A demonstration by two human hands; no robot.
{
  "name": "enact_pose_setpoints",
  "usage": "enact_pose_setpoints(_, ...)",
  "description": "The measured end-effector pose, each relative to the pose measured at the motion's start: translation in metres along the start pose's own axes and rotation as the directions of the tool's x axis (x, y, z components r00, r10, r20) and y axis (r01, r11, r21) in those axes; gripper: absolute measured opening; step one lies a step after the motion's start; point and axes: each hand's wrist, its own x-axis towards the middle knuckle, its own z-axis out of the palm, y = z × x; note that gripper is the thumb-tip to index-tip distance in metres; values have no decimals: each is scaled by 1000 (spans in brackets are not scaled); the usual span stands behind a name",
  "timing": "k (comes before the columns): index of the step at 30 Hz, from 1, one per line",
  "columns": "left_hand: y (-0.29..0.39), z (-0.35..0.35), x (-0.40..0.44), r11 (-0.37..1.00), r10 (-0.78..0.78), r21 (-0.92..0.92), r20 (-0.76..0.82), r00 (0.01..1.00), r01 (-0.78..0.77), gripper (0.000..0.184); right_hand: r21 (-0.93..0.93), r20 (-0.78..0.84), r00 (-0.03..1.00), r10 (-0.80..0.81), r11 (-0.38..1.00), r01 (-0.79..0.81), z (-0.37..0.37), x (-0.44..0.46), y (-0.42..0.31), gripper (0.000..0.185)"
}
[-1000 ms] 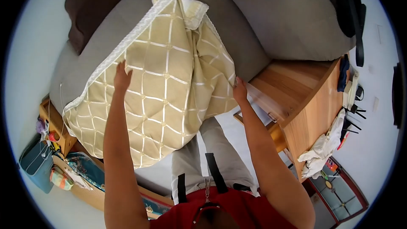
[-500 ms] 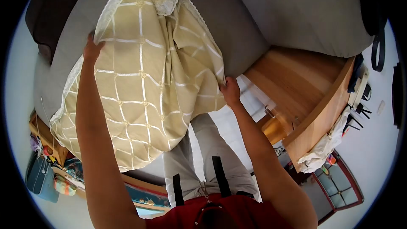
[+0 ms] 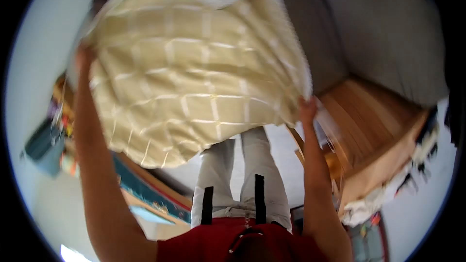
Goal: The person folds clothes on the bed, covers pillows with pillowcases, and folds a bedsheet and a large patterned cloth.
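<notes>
A beige cloth with a white grid pattern and lace trim is spread out between my two hands. My left hand, blurred by motion, is closed on its left edge. On the other side, my right hand pinches the lace-trimmed right edge. The cloth's far end is folded over on itself at the top of the view, and its near edge hangs in front of my legs. Folds run across its lower part.
A grey sofa lies beyond the cloth at the right. Beside it stands a wooden cabinet with white fabric at its outer side. At the left are a blue-grey bin and a long teal-patterned piece with wooden edges.
The cloth has been pulled wider and flatter, losing its bunched middle folds. My right hand has moved right with its edge; my left hand has shifted slightly left. The view has shifted too.
</notes>
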Motion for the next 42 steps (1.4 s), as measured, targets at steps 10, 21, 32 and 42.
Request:
enact_pose_setpoints(10,318,40,-283,717,225,-690,90,970,-102,75,-243,327,939,-103,952,189,-14,-9,-40,43)
enact_pose_setpoints(21,296,115,-442,92,549,-996,42,835,-10,54,-164,311,821,-478,824,542,65,-88,-174,45)
enact_pose_setpoints(32,123,154,-393,91,341,-949,314,886,301,45,-84,837,471,-278,786,612,165,-286,-284,59)
enact_pose_setpoints(42,209,48,-325,-46,621,-964,177,764,261,47,18,645,589,-487,781,625,69,-190,-178,48)
